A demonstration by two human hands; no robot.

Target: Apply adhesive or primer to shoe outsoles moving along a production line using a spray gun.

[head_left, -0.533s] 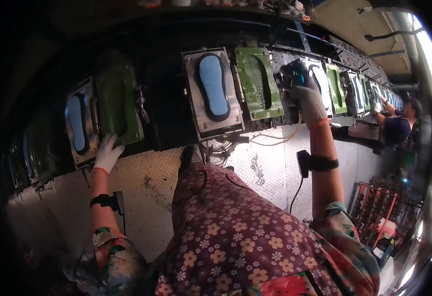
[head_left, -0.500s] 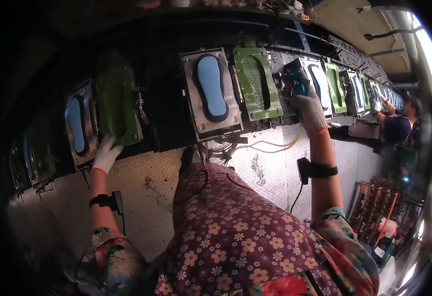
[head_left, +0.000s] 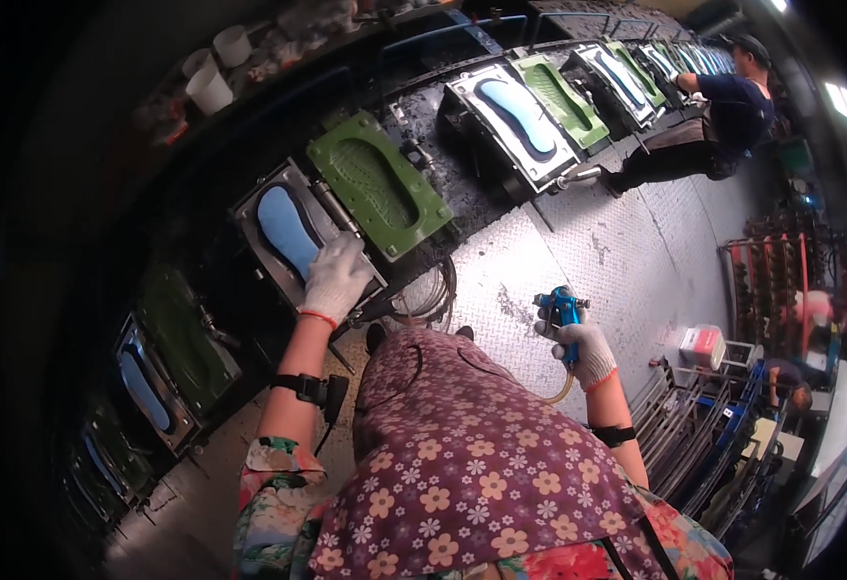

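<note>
My gloved left hand (head_left: 336, 275) lies over the lower end of a metal shoe-sole mould (head_left: 248, 220), its fingers stretched across the heel of the blue insole (head_left: 286, 232) set in it. Whether the fingertips press on the insole or on the plate beside it, I cannot tell. Hinged to that mould is a green mould half (head_left: 414, 198) with a sole-shaped hollow. Over the floor to the right, my gloved right hand (head_left: 590, 354) is closed round the handle of a blue spray gun (head_left: 565, 307). A yellowish hose (head_left: 561, 391) runs down from the gun.
More moulds with blue insoles (head_left: 518, 114) and green halves stand along the bench on both sides. A co-worker (head_left: 733, 111) bends over the far right moulds. White cups (head_left: 209, 89) stand behind the bench; metal racks (head_left: 704, 435) fill the lower right.
My view has swung round. My right hand has brought the spray gun back from the bench to over the floor. My left hand has come onto the mould in front of me.
</note>
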